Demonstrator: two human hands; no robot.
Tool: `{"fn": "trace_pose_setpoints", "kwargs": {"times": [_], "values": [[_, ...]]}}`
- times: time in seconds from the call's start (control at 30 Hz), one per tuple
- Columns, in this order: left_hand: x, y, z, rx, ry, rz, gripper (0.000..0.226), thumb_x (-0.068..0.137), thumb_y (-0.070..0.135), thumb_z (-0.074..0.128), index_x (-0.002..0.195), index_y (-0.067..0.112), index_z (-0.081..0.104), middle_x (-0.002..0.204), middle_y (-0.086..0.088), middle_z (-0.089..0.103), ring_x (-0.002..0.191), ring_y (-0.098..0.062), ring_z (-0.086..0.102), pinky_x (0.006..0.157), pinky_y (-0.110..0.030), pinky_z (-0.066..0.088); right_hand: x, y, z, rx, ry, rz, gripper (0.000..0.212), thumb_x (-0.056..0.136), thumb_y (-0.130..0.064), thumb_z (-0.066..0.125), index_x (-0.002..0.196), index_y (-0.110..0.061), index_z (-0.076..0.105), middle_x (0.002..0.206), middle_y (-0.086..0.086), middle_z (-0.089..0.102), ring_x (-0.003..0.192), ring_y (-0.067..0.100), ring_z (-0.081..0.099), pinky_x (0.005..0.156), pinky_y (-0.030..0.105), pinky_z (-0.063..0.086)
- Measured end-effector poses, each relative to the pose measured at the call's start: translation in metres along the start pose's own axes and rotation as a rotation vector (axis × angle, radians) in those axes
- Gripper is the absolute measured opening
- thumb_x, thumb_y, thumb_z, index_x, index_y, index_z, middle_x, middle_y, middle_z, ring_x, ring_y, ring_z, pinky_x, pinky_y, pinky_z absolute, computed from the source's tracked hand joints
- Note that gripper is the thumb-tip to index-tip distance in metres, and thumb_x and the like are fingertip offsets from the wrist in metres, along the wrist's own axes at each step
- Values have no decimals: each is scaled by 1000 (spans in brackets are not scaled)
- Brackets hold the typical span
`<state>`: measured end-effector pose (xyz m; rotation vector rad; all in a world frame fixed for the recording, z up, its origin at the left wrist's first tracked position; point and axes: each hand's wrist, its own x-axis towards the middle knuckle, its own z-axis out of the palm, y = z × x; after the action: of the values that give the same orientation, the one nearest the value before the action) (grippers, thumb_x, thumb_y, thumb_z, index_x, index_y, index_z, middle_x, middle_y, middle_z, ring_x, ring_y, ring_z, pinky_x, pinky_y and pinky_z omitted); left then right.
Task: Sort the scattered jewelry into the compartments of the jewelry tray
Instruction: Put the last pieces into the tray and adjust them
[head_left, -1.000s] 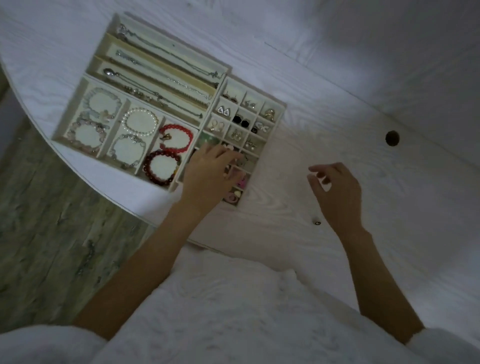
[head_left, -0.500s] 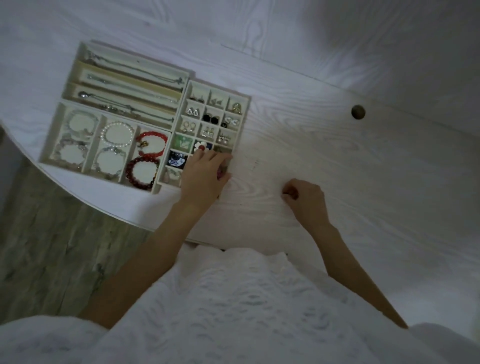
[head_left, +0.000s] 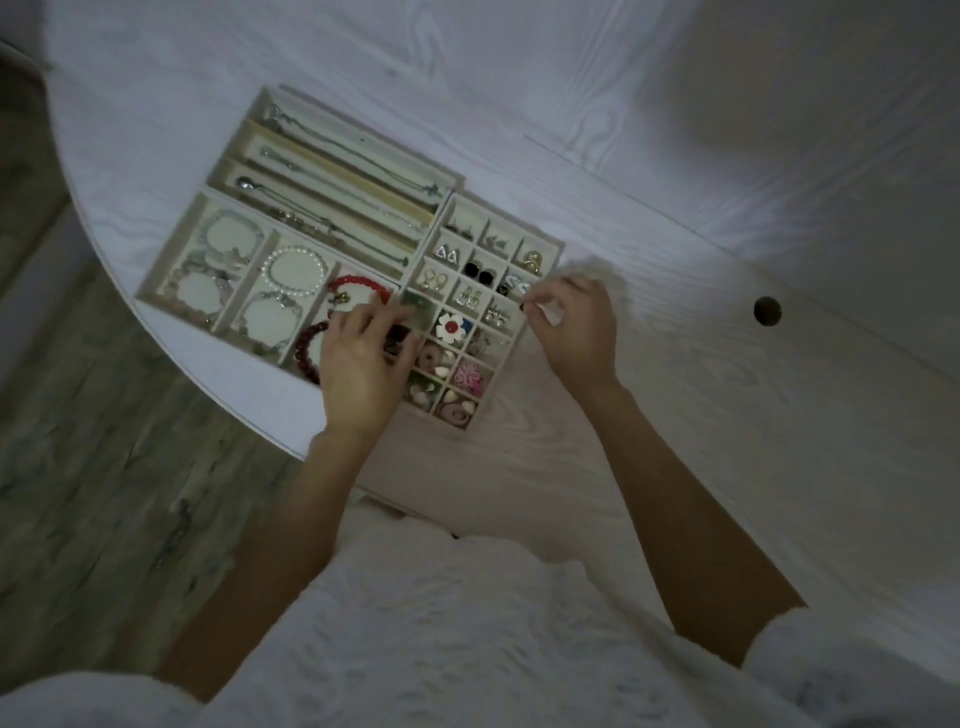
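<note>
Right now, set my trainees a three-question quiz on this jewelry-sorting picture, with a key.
1. True or false: the right hand pinches a small dark piece at the jewelry tray's right edge.
2. Which hand rests over the tray near the red bracelet?
3. What colour is the centre of the white flower piece? A green, B red, C black.

Key: 1 true; 2 the left hand; 3 B.

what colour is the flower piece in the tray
White petals with a red centre, flower piece, seen in the head view.
</note>
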<state>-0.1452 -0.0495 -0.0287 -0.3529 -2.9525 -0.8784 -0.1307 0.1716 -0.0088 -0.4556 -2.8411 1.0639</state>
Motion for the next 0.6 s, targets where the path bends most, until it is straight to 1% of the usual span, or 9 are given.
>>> {"fn": "trace_pose_setpoints", "kwargs": {"times": [0.03, 0.1, 0.17, 0.23, 0.37, 0.4, 0.47, 0.53, 0.6], "values": [[1, -7, -3, 13, 1, -33, 29, 90, 30, 55, 112, 14, 67, 104, -9, 66, 94, -30, 57, 87, -36, 38, 7, -1, 3, 11, -2, 12, 8, 82, -10, 64, 83, -16, 69, 85, 1, 67, 83, 12, 47, 69, 18, 27], [5, -16, -6, 15, 4, -75, 28, 91, 28, 56, 112, 14, 66, 106, -9, 65, 99, -31, 56, 92, -39, 39, 15, 0, 6, -4, -19, 22, 9, 81, -8, 63, 86, -14, 69, 85, 2, 67, 83, 16, 51, 67, 21, 30], [9, -19, -8, 7, 7, -106, 25, 91, 28, 57, 109, 13, 67, 105, -8, 65, 97, -32, 54, 89, -38, 39, 20, 2, 7, -43, -30, 11, 11, 80, -7, 63, 87, -13, 68, 84, 3, 67, 84, 22, 54, 65, 23, 31], [10, -20, -8, -8, 16, -131, 23, 91, 26, 60, 108, 13, 67, 105, -7, 65, 97, -30, 51, 84, -36, 40, 22, 2, 8, -70, -42, -13, 13, 81, -6, 62, 87, -14, 70, 85, 3, 68, 84, 24, 56, 65, 23, 30], [11, -19, -6, -45, 30, -143, 21, 90, 24, 64, 108, 13, 68, 103, -7, 65, 97, -28, 49, 80, -37, 43, 20, 4, 5, -111, -59, -45, 20, 82, -4, 59, 93, -14, 73, 95, 5, 68, 91, 22, 54, 73, 23, 31], [12, -19, -5, -50, 36, -143, 21, 90, 24, 64, 107, 13, 68, 102, -7, 65, 97, -27, 49, 80, -37, 43, 20, 4, 4, -115, -63, -44, 21, 83, -4, 58, 94, -14, 73, 97, 5, 67, 93, 21, 53, 74, 24, 32], [12, -20, -3, -56, 43, -144, 21, 90, 24, 64, 107, 13, 68, 101, -8, 64, 97, -26, 48, 79, -37, 44, 21, 5, 2, -134, -66, -31, 21, 84, -6, 57, 96, -14, 72, 99, 5, 66, 95, 23, 52, 72, 24, 32], [13, -20, -3, -64, 33, -147, 22, 90, 25, 64, 108, 14, 68, 103, -7, 64, 98, -25, 48, 80, -37, 44, 23, 8, 2, -165, -79, -35, 19, 84, -8, 58, 96, -14, 72, 99, 5, 64, 96, 24, 51, 70, 24, 31], [13, -20, -4, -67, 17, -152, 23, 90, 26, 63, 110, 15, 67, 106, -6, 65, 99, -26, 49, 81, -37, 43, 27, 8, 1, -188, -106, -66, 16, 84, -10, 60, 95, -13, 72, 97, 6, 63, 95, 26, 52, 72, 25, 32]]}}
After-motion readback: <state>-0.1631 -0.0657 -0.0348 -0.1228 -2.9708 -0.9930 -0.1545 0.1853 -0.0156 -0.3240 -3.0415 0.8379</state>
